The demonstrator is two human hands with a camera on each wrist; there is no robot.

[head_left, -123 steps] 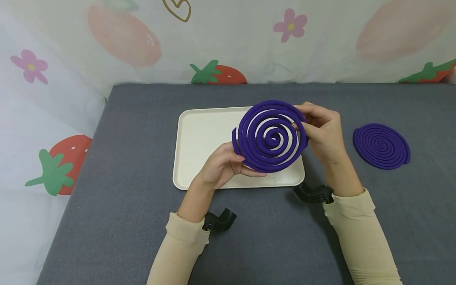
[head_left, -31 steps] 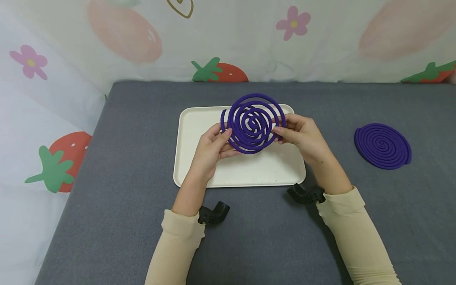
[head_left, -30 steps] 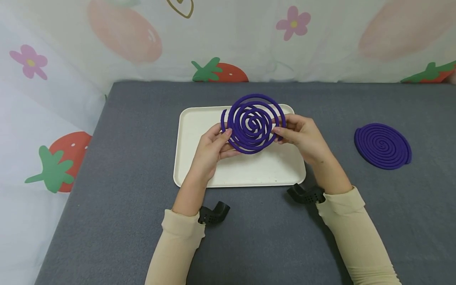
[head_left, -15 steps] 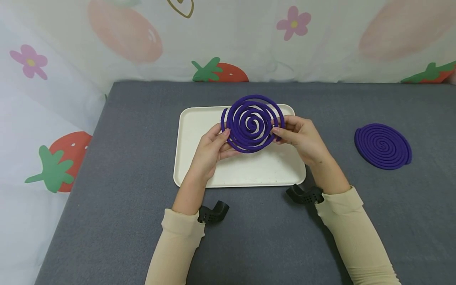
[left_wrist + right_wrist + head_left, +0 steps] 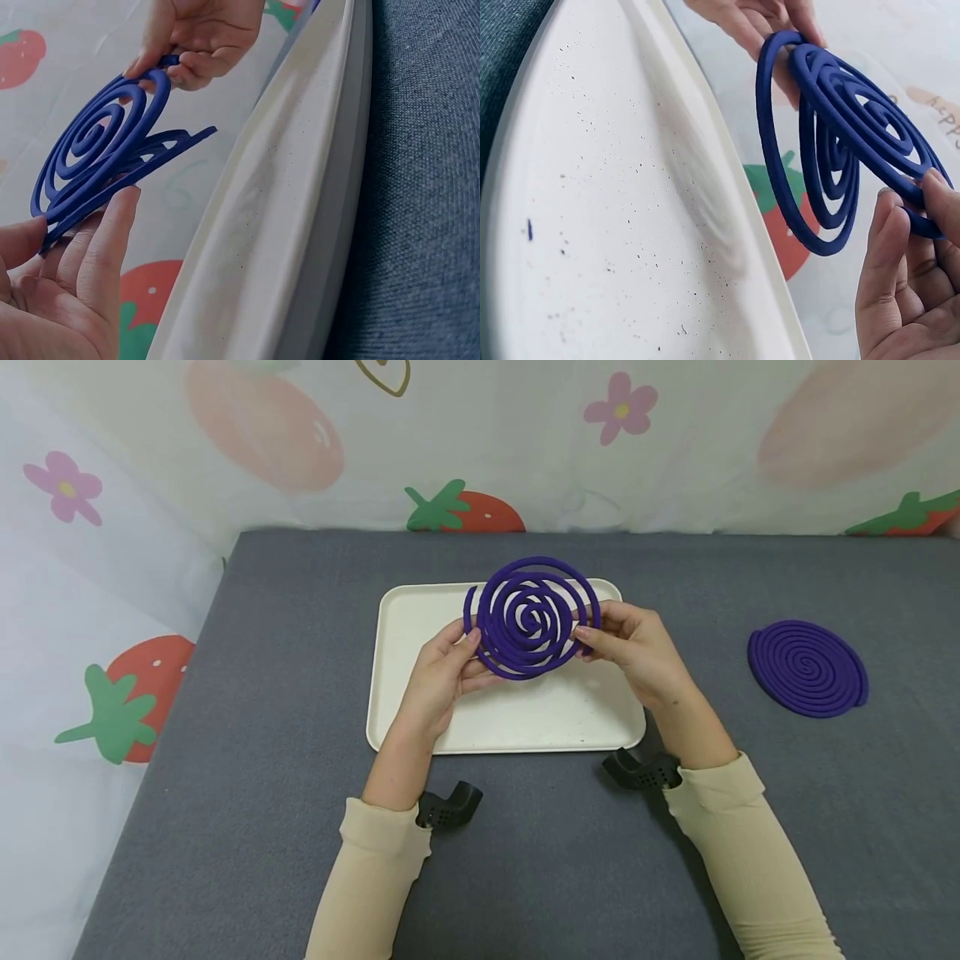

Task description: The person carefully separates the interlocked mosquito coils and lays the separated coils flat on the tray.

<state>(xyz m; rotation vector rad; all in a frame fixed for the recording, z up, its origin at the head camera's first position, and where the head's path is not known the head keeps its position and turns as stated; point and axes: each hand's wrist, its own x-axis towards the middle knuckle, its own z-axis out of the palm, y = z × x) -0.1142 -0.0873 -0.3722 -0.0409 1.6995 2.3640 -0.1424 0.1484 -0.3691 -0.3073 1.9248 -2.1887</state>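
Two dark purple mosquito coils (image 5: 525,653), partly nested in each other, are held over a cream tray (image 5: 408,693). My left hand (image 5: 437,681) pinches their left edge, thumb in front and fingers behind. On the opposite side my right hand (image 5: 637,647) grips the rim between thumb and fingers. The right wrist view shows one spiral (image 5: 769,150) hanging away from the other, with gaps between their rings; they still touch near the edges. In the left wrist view the lower spiral (image 5: 176,154) sticks out at an angle beneath the upper one (image 5: 94,142).
A tightly wound purple double coil (image 5: 806,668) lies flat on the grey tablecloth (image 5: 750,827) to the right. Small dark crumbs (image 5: 530,229) dot the tray. A white curtain (image 5: 480,427) printed with fruit and flowers stands behind the table.
From about four seconds ago, both hands have carried the coils leftward, and the spirals overlap less evenly, with wider gaps. Over the last second they tilt only slightly; the grips stay the same.
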